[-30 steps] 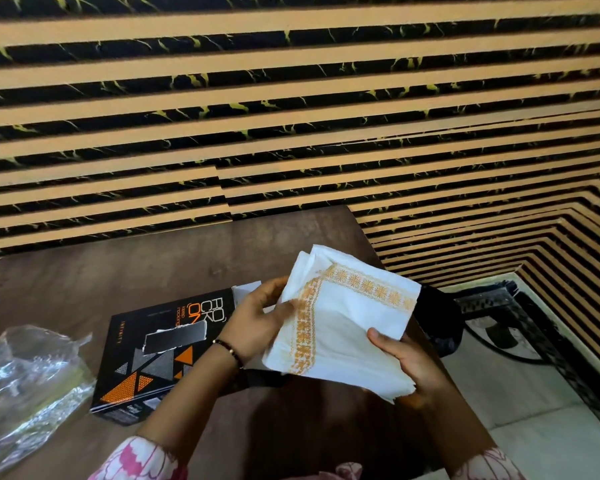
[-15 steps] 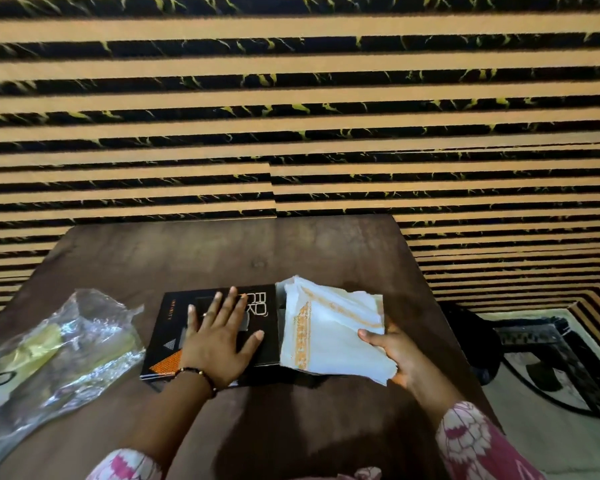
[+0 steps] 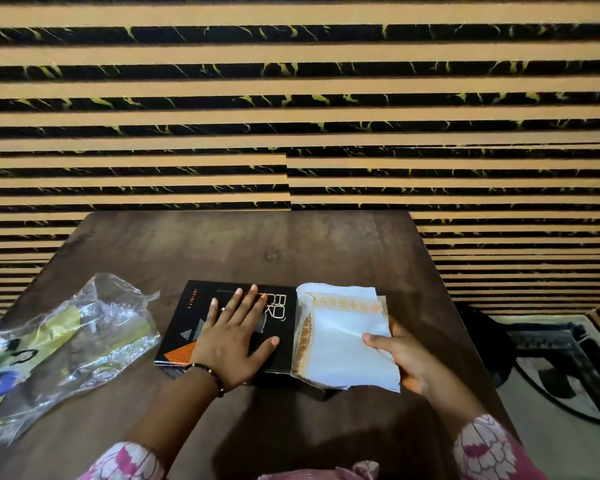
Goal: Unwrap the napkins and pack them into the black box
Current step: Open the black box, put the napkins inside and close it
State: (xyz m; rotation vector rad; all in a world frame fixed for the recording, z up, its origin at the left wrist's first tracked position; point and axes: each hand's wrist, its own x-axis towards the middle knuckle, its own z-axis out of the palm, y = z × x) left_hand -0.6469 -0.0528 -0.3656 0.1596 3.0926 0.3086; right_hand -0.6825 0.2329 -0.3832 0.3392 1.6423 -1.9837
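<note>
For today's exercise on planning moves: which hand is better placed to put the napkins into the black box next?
Right. The right hand already grips the napkins beside the black box, while the left hand lies flat on its lid.

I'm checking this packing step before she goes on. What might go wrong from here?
The left hand presses flat on the black box, so its lid may stay shut. The right hand holds the napkins by one edge only; loose sheets could slip out. The stack overhangs the box and could slide onto the table.
</note>
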